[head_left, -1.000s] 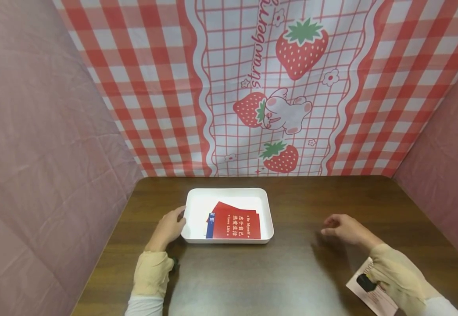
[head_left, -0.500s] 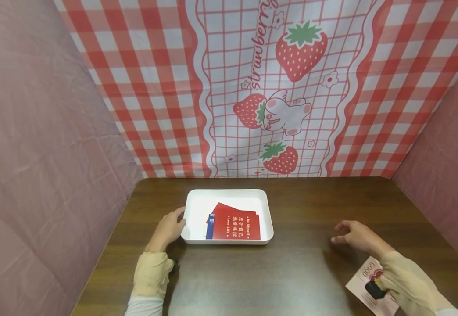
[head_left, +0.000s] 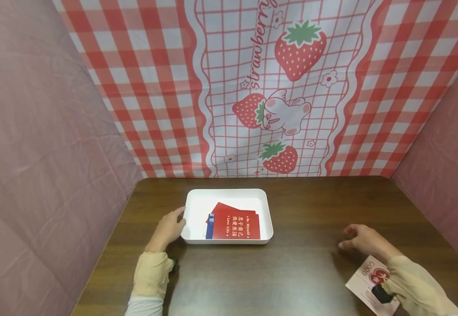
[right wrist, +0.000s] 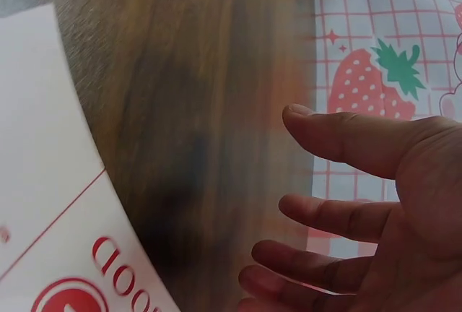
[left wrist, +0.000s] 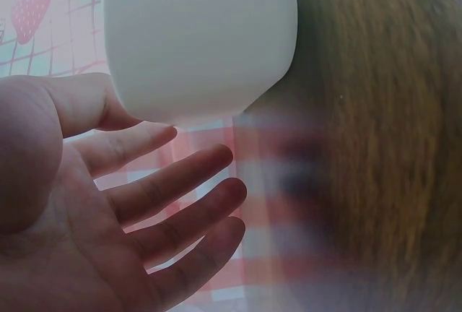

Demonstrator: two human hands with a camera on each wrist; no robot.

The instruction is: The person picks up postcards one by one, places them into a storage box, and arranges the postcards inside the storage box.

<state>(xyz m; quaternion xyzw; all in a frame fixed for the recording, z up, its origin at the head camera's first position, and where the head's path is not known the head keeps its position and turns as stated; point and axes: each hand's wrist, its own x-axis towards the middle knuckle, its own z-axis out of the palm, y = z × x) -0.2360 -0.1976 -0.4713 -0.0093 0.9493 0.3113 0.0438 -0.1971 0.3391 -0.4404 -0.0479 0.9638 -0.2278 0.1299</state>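
Note:
My left hand (head_left: 169, 228) is at the left rim of a white tray (head_left: 188, 240), thumb and index finger right at its corner. In the left wrist view the other fingers (left wrist: 209, 200) spread loosely beside the tray wall. Inside the tray lie overlapping red booklets or cards (head_left: 237, 224) printed with white lettering, and a blue strip (head_left: 210, 226) shows at their left edge. At the right, my right hand (head_left: 365, 240) hovers over the table with fingers relaxed and nothing in it. Nearest to it is a pale card (head_left: 365, 281) with red "GOOD" lettering, partly hidden under the right forearm.
The brown wooden table (head_left: 268, 281) carries the tray and the card. A red checked cloth with strawberries (head_left: 300, 52) hangs behind its far edge. Pink fabric walls (head_left: 47, 153) close in both sides. A small black device (head_left: 382, 293) sits on the right wrist.
My right hand has drifted right and slightly toward me, uncovering more of the pale card. The left hand, tray and red items have stayed in place.

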